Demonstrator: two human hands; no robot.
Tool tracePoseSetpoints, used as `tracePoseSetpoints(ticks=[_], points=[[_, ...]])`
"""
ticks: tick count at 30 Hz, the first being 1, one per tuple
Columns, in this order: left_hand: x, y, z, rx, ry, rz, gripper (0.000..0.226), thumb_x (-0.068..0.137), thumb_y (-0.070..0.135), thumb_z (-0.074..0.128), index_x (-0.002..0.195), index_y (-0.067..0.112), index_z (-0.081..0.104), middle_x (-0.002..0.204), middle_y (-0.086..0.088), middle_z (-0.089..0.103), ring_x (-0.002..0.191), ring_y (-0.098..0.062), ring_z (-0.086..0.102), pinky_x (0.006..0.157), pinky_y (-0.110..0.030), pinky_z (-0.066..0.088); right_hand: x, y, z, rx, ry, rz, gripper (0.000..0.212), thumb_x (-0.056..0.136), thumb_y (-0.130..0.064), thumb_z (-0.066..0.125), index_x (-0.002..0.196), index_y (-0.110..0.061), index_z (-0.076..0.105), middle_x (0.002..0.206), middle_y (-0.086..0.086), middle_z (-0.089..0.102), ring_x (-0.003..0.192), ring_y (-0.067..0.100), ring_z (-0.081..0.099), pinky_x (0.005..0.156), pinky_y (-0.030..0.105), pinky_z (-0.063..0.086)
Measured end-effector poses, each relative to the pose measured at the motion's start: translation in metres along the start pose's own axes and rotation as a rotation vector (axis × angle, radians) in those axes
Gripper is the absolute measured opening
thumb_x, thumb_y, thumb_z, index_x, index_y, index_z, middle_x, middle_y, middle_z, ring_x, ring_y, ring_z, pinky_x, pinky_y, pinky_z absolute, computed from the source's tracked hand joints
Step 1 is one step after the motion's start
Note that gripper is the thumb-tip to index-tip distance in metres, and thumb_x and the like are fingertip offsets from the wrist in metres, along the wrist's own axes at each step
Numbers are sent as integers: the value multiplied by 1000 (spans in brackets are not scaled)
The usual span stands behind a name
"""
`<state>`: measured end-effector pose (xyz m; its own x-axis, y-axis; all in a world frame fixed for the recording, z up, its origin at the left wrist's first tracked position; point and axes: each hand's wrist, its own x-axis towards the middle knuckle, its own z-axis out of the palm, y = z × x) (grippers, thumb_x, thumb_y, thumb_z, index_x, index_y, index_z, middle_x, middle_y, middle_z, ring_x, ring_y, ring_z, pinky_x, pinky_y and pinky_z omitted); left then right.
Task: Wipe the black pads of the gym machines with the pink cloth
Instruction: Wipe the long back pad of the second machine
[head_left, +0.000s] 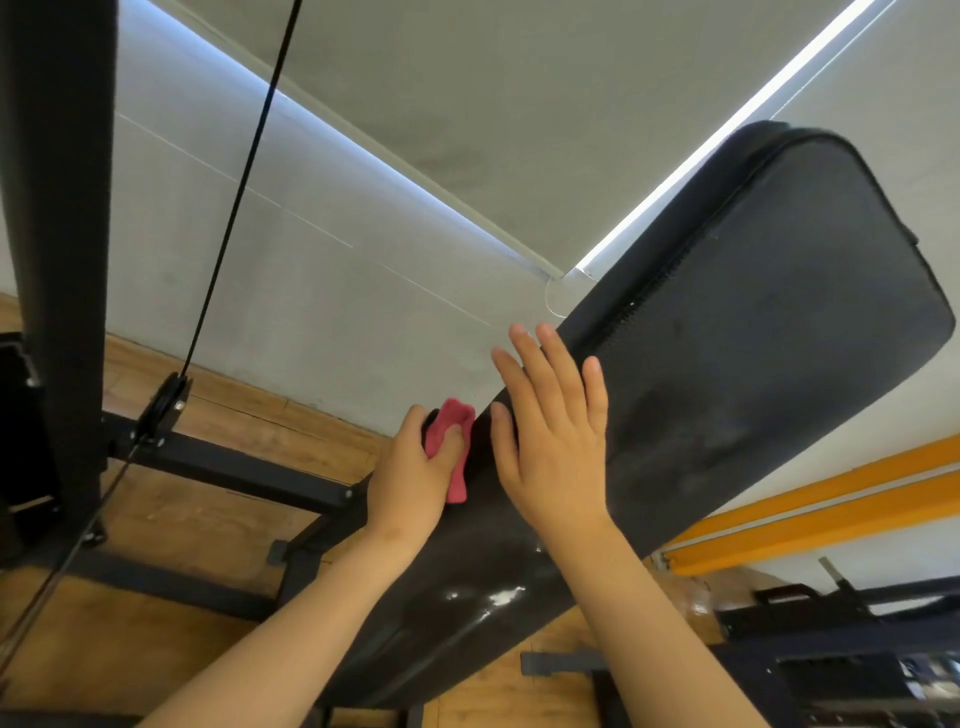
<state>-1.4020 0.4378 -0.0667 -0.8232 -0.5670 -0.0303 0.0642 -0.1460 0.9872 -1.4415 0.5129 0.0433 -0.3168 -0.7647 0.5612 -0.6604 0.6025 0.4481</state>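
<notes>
The left hand (415, 467) curls round the pink cloth (451, 441) at the left edge of the black pad (753, 338); the right hand (556, 436) lies flat on it, fingers straight. So small a wad may miss patches.

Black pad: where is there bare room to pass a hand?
Bare: the black pad beyond the right hand up to its rounded end, and its lower stretch below both hands. Crowded: its left edge, where the left hand grips the pink cloth close beside the right.
</notes>
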Motion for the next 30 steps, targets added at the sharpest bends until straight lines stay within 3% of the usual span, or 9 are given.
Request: tracePoseSetpoints(ticks=[6, 12, 19, 24, 27, 30], points=[[-5, -26, -8, 65, -26, -55, 20, 96, 37, 51, 109, 23, 55, 90, 5, 62, 80, -9, 61, 68, -30, 52, 0, -2, 3, -11, 6, 15, 42, 94, -25, 48, 133, -9, 56, 143, 8, 49, 140, 22, 31, 120, 36, 2], [-15, -63, -25, 179, -60, -161, 20, 96, 36, 50, 109, 22, 53, 91, 7, 61, 82, -7, 62, 61, -16, 41, -2, -2, 7, -33, 36, 15, 39, 97, -24, 45, 130, -10, 59, 140, 7, 53, 138, 21, 34, 120, 37, 4], [-5, 2, -11, -133, 88, -69, 13, 97, 33, 51, 103, 23, 54, 88, 9, 60, 76, 1, 60, 59, -12, 46, -2, -3, 16, -83, 94, 20, 34, 98, -23, 45, 125, -12, 63, 133, 4, 59, 136, 21, 38, 119, 39, 8], [-4, 22, 1, -98, 32, 32, 22, 91, 45, 52, 91, 24, 52, 75, 6, 59, 65, -3, 59, 58, -22, 51, -3, -4, 17, -77, 108, 19, 34, 97, -22, 46, 123, -11, 64, 130, 4, 61, 134, 22, 40, 119, 38, 7], [-7, 13, 1, -3, 42, 115, 35, 86, 53, 48, 94, 19, 52, 72, 6, 57, 61, -5, 57, 54, -23, 49, -3, -3, 17, -65, 113, 16, 33, 97, -22, 46, 121, -11, 65, 128, 5, 63, 133, 22, 41, 119, 38, 6], [-9, 4, 0, 33, 66, 131, 35, 88, 51, 49, 96, 17, 53, 73, 6, 56, 61, -6, 57, 55, -24, 48, -2, -2, 17, -67, 118, 2, 33, 96, -22, 46, 120, -10, 66, 126, 5, 64, 132, 23, 41, 119, 39, 6]])
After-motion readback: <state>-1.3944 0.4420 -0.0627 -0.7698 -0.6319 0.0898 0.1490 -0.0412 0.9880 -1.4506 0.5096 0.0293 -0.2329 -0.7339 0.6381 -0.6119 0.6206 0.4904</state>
